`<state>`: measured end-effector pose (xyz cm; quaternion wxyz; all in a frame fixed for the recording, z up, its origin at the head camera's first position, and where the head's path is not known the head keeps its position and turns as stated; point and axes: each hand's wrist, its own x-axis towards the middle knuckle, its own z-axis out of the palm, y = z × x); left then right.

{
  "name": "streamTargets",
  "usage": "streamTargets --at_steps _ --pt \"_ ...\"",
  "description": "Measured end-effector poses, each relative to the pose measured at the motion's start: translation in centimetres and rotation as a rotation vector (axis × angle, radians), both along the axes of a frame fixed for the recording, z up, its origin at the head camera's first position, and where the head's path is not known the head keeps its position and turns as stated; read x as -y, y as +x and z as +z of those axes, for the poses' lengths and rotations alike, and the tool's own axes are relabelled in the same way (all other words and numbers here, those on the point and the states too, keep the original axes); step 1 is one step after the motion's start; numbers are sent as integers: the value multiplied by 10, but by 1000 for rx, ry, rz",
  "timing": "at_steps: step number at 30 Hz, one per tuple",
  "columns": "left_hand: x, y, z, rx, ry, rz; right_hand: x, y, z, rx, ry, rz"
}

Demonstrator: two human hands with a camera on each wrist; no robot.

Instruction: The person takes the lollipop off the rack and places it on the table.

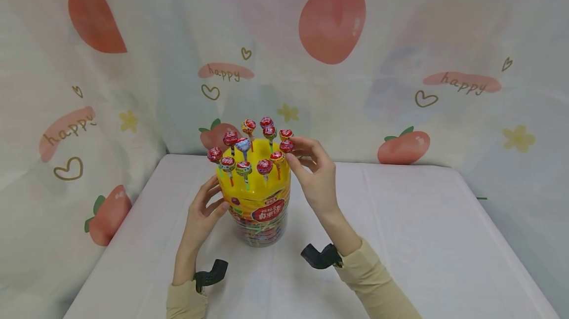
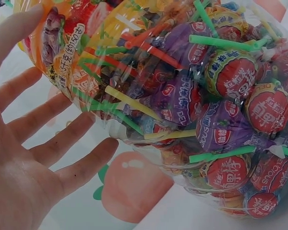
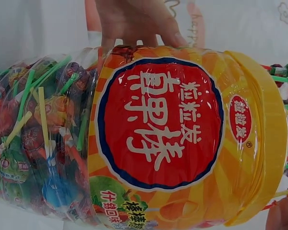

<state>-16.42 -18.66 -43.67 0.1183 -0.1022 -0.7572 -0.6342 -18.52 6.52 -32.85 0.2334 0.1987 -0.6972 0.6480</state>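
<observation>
A clear plastic jar (image 1: pixel 260 230) of wrapped lollipops stands on the table, with a yellow lid (image 1: pixel 255 185) and an orange label (image 3: pixel 168 124). Several lollipops (image 1: pixel 243 168) stand stick-down in the lid, their wrapped heads up. My left hand (image 1: pixel 202 215) steadies the jar's left side, fingers spread and nearly straight in the left wrist view. At the lid's right edge, the thumb and forefinger of my right hand (image 1: pixel 321 176) pinch a red-wrapped lollipop (image 1: pixel 286 146). Only my right fingertips (image 3: pixel 281 215) show in the right wrist view, beside the lid.
A white cloth covers the table (image 1: pixel 400 230). Behind it hangs a pale curtain (image 1: pixel 275 22) printed with red fruit, hearts and words. Black wrist camera mounts (image 1: pixel 320 256) jut from both wrists. Loose lollipops (image 2: pixel 230 72) fill the jar's lower part.
</observation>
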Motion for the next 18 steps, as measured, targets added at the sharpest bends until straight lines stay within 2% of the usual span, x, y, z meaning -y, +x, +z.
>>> streamTargets --at_steps 18 --pt "1 0 -1 -21 11 -14 3 0 2 4 -8 -16"
